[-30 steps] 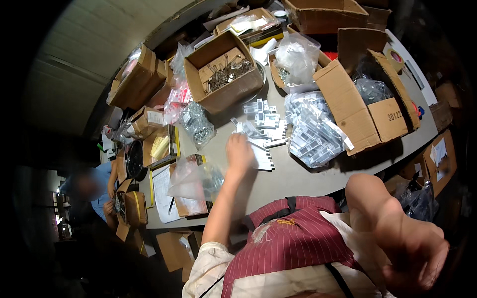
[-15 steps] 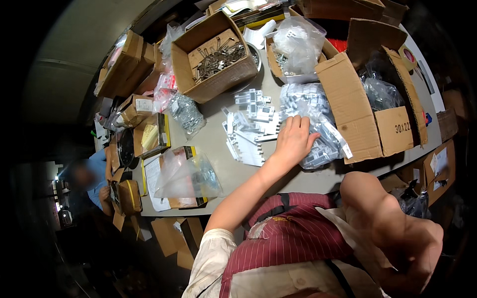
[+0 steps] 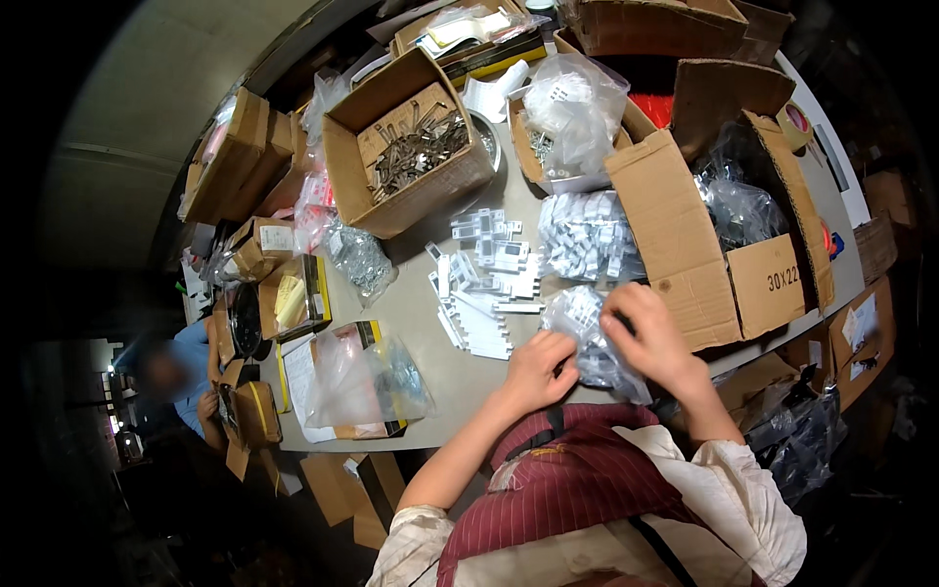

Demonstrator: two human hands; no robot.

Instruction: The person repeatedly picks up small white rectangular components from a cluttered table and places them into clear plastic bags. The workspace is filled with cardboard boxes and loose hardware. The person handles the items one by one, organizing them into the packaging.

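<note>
A clear plastic bag of small grey-white parts (image 3: pixel 589 331) lies at the table's near edge, just in front of my apron. My left hand (image 3: pixel 541 370) is closed at its left side, the fingers curled against the plastic. On the opposite side my right hand (image 3: pixel 648 331) has its thumb and fingers bent together at the bag's edge. Left of the bag, loose white-grey plastic pieces (image 3: pixel 479 318) lie in a pile, several of them long and flat. Behind it sits another clear bag of similar parts (image 3: pixel 590 233). The fingertips are partly hidden.
An open carton of metal pieces (image 3: pixel 357 161) stands at the back. A tall open carton (image 3: pixel 675 245) borders my right side, with bags inside. A bag of screws (image 3: pixel 360 259) and a flat clear bag (image 3: pixel 367 386) lie leftward. A person in blue (image 3: pixel 191 362) is at far left.
The nearer bag has come toward me, away from the bag behind it. My left hand has moved nearer with it. My right hand has swung in from the lower right to the bag.
</note>
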